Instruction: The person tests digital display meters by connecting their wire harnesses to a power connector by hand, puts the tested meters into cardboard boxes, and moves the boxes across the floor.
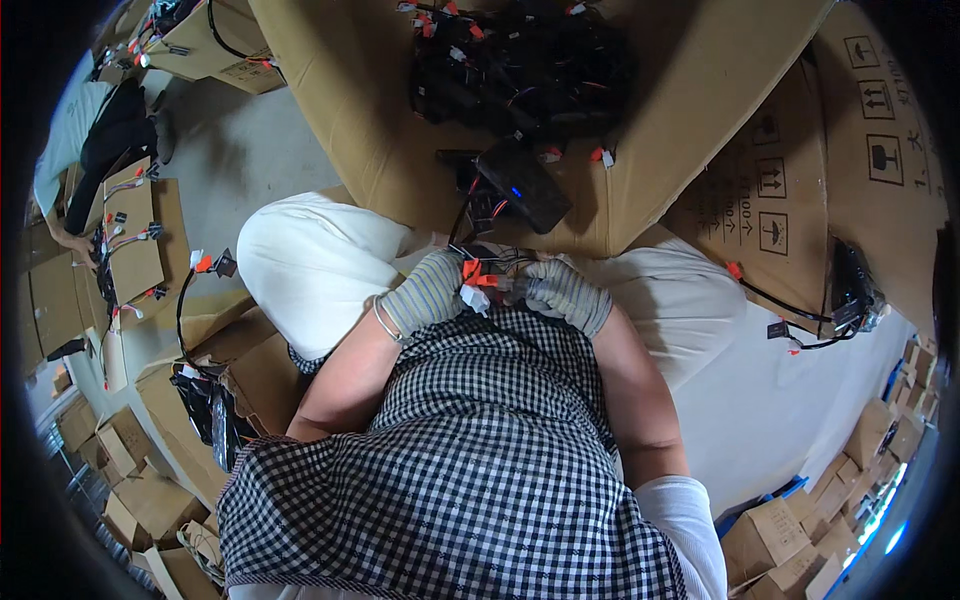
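Note:
In striped knit gloves, my left hand (428,292) and my right hand (566,292) meet in front of my lap. Both are closed on a wire harness with dark leads. Its orange connector (478,272) and white connector (475,299) stick out between the gloves. Just beyond my hands, a black box-shaped device (524,186) with a small blue light lies on the carton's edge, thin coloured wires beside it. Farther in, a heap of black wire harnesses (520,75) fills part of the open cardboard carton (345,90). My fingertips are partly hidden by the gloves and wires.
At my left, a smaller carton (262,365) holds black bagged parts (212,415). A printed carton (770,180) stands on the right, another black harness (850,290) hanging against it. Another person (95,140) works at the far left. Stacked boxes (150,500) line the rim.

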